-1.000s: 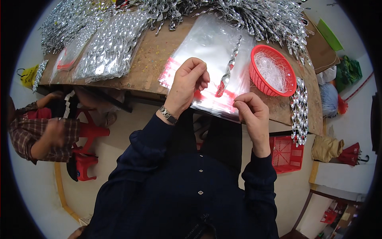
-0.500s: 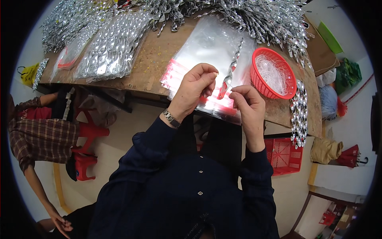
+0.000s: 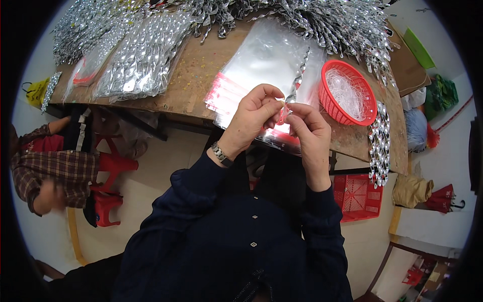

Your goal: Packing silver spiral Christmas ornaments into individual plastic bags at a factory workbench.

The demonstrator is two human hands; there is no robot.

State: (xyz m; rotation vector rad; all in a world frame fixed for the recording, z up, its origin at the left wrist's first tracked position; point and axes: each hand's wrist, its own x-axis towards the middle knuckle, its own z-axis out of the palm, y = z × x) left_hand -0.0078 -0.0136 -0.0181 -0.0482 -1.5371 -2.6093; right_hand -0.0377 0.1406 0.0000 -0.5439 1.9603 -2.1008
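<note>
A silver twisted strip (image 3: pixel 301 75) stretches over a stack of clear plastic bags (image 3: pixel 261 55) with red-printed ends. Its near end is between my fingertips. My left hand (image 3: pixel 254 113) is closed in a pinch at that end, with a metal-banded watch (image 3: pixel 220 153) on the wrist. From the right, my right hand (image 3: pixel 312 133) pinches at the same spot, its fingertips almost meeting the left ones. Any thread between the fingers is too fine to make out. Just right of the bags stands a red basket (image 3: pixel 371 95) holding clear, thread-like loops (image 3: pixel 347 93).
Silver twisted strips (image 3: pixel 327 25) heap along the table's far side. Bagged strips (image 3: pixel 143 55) lie at left, and more strips (image 3: pixel 380 146) hang over the right edge. Below is a red crate (image 3: pixel 357 196). A person in a plaid shirt (image 3: pixel 60 168) sits at left.
My hands have come together at the strip's near end; before, they were apart. The left one moved right. At left, the other person's hand has risen and is blurred.
</note>
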